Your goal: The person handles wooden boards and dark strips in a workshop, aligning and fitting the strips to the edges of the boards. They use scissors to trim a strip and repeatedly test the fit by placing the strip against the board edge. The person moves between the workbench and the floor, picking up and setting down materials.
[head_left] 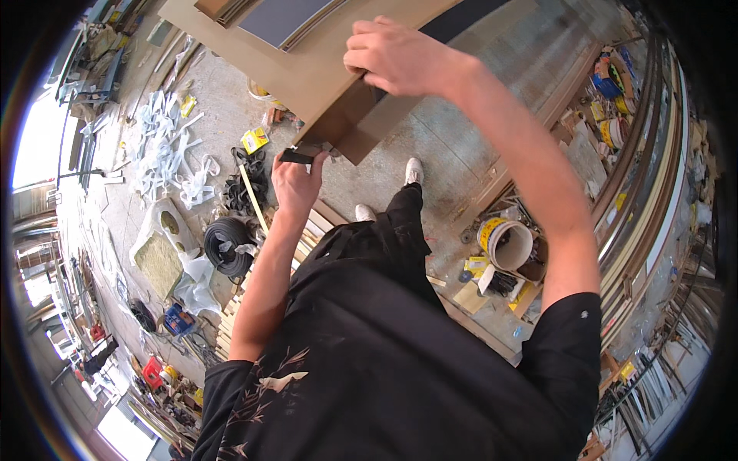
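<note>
A large tan panel (288, 81) spans the top of the view, with a brown board-like face (338, 117) below its near edge. My right hand (388, 55) rests at that edge with its fingers curled over it. At the panel's near left corner is my left hand (297, 184), its fingers closed round a short flat black piece (297, 157). The piece lies close to the corner; whether it touches the panel I cannot tell. Its exact kind does not show. On top of the panel lies a dark grey board (284, 21).
Crumpled white plastic strips (165, 146), black coiled hose (229, 246) and an insulation slab (159, 265) lie on the left floor. A white bucket (507, 244) stands at right, near long stacked profiles (653, 177). My white shoes (414, 170) stand below the panel.
</note>
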The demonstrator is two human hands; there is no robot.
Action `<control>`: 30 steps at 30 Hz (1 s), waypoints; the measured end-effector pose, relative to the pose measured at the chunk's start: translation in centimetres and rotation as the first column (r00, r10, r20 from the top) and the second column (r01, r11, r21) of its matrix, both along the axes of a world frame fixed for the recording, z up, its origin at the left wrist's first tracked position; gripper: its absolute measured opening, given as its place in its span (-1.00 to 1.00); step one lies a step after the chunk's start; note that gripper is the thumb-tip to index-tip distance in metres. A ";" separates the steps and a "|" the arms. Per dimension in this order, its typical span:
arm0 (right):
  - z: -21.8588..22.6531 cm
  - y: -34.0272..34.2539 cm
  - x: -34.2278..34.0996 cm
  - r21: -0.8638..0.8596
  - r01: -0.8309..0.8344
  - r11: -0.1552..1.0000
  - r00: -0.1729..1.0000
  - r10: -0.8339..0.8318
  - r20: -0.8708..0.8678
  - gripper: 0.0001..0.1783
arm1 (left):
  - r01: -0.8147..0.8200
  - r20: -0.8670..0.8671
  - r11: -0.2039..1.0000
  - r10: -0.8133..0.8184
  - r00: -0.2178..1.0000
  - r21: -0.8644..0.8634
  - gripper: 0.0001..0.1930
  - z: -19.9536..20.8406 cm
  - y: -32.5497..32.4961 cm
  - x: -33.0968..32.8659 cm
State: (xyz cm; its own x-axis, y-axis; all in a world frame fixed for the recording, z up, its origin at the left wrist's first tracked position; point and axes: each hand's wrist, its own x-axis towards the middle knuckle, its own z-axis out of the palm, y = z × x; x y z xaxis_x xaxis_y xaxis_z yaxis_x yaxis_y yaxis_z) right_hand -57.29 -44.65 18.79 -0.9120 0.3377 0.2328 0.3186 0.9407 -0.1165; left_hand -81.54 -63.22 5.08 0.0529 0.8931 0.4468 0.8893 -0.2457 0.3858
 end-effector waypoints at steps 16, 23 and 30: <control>-0.3 2.6 -1.0 -0.269 -0.041 0.962 0.990 0.075 0.119 -0.80 | -0.015 0.051 1.000 0.016 0.999 -0.013 -0.86 -0.6 -0.1 -0.2; 0.1 3.5 0.5 -0.182 -0.220 0.958 0.973 0.228 0.023 -0.80 | -0.076 0.161 0.992 0.092 0.983 -0.102 -0.90 0.2 -0.6 1.3; 1.1 3.4 0.2 -0.389 -0.190 0.902 0.971 0.231 0.062 -0.73 | -0.170 0.321 0.977 0.203 0.925 -0.130 -0.75 1.1 -4.9 0.7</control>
